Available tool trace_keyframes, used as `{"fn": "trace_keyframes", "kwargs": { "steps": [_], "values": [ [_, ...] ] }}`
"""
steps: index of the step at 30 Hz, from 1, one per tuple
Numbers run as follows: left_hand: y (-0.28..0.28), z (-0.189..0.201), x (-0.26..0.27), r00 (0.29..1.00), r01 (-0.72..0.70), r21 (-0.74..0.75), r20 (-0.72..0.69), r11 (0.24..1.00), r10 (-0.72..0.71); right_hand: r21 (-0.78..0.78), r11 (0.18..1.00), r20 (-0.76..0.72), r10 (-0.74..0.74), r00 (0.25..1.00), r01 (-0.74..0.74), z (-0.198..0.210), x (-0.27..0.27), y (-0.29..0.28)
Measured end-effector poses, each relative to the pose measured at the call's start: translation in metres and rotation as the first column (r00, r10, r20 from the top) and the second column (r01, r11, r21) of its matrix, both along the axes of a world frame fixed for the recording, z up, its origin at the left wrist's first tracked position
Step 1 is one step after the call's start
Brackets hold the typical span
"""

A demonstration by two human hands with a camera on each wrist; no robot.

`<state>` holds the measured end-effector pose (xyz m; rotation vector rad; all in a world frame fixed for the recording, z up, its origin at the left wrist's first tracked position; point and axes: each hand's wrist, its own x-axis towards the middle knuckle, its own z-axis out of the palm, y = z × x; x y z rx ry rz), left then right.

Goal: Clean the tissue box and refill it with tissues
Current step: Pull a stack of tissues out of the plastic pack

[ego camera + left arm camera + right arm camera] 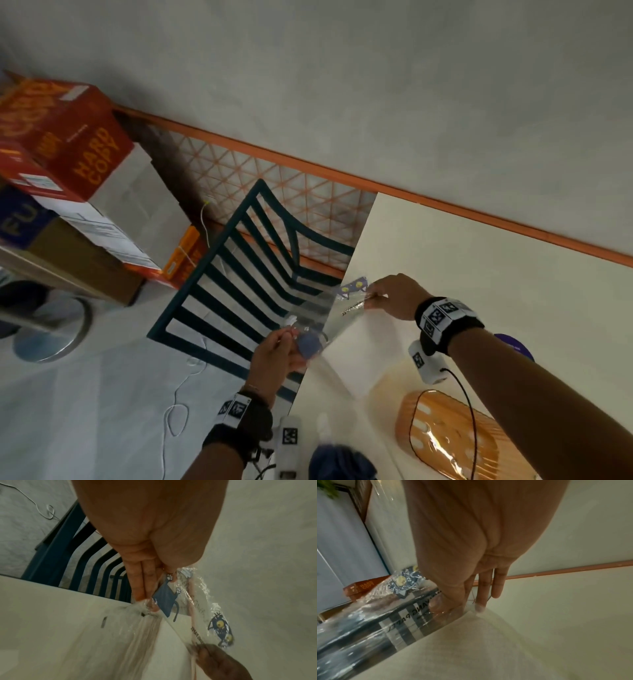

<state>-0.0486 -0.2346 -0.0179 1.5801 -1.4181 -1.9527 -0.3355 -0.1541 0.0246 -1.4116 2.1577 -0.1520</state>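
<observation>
A clear plastic tissue wrapper (329, 310) with dark blue cartoon prints is stretched in the air over the white table's (479, 260) left edge. My left hand (291, 337) pinches its near end and my right hand (371, 294) pinches its far end. In the left wrist view the left hand (157, 585) grips the gathered wrapper (197, 616), with the right hand (217, 658) holding the other end. In the right wrist view the right hand (458, 605) has its thumb on the wrapper (402, 616). The chair shows through the film. An orange slotted tissue box (445, 431) lies on the table at lower right.
A dark green slatted chair (239, 270) stands against the table's left edge. Stacked cardboard boxes (75, 147) sit on the floor at far left. A dark blue cloth (339, 459) lies at the bottom edge. A white cable (178, 407) trails on the floor.
</observation>
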Motion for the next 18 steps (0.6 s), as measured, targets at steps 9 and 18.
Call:
{"fn": "trace_keyframes", "kwargs": {
  "steps": [9,18],
  "values": [
    [-0.010,0.002,-0.065,0.971,0.132,-0.119,0.217,0.984,-0.104,0.087,0.937,0.166,-0.347,0.923,0.337,-0.015,-0.012,0.070],
    [-0.017,-0.005,-0.077,0.939,0.150,0.063,0.302,0.987,-0.162,0.211,0.717,0.411,-0.682,0.605,0.665,-0.031,-0.008,0.087]
  ]
}}
